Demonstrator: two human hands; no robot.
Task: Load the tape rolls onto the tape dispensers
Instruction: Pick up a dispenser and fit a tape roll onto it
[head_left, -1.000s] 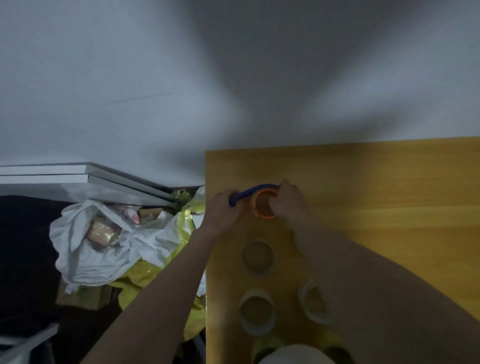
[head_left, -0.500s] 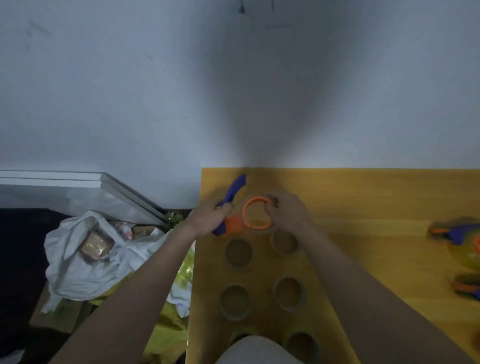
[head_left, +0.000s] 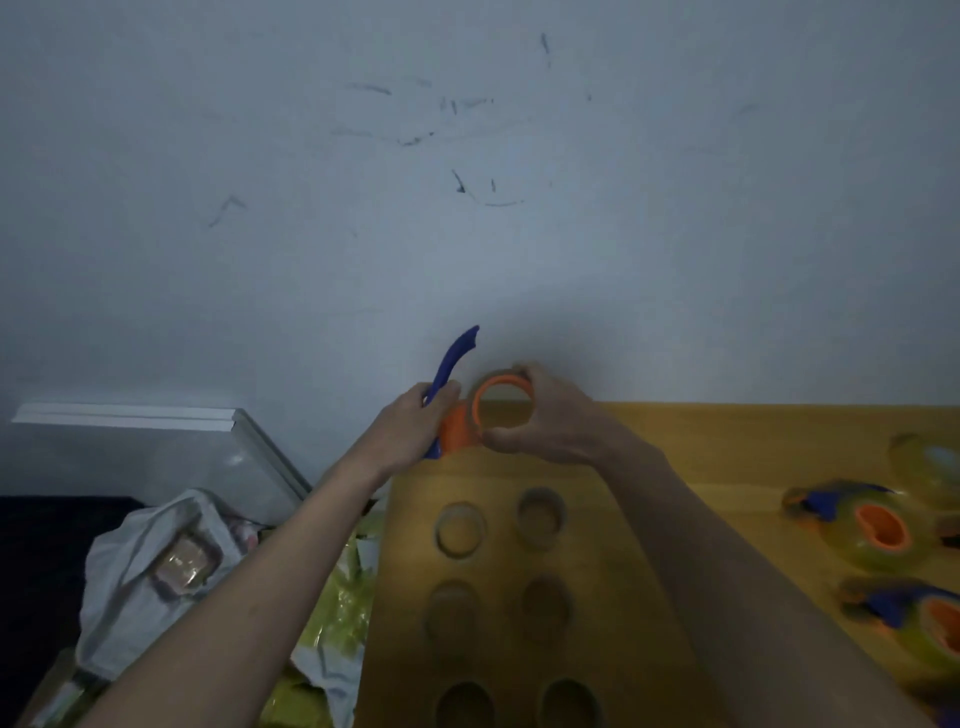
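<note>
The person holds a tape dispenser (head_left: 457, 410) up over the far left corner of the yellow wooden table (head_left: 727, 447), close to the scuffed grey wall (head_left: 467, 182). The left hand (head_left: 410, 431) is clenched around the dispenser's blue handle (head_left: 454, 358), whose tip curves upward past the fingers, while the orange body sits just beside the thumb. The right hand (head_left: 540, 415) has its grip closed on the rim of a clear tape roll (head_left: 501, 400) that sits around the dispenser's orange hub; fingers curl over the top of the ring and the thumb presses below it. Whether the roll is fully seated on the hub cannot be told.

On the table nearer the person, loose clear tape rolls (head_left: 460, 530) lie flat in two columns, three rows deep, the closest pair partly cut off by the lower edge of the view. Between the two forearms they stay untouched. At the right edge of the table, well apart from the hands, lie two loaded dispensers (head_left: 872, 530), each with a blue handle, an orange hub and a yellowish roll around it; a further roll-like shape beyond them is too blurred to identify.

Off the table's left side, on the floor, lie a crumpled white plastic bag (head_left: 150, 561) and yellow wrapping (head_left: 343, 608), with a white panel (head_left: 135, 415) leaning at the wall.
</note>
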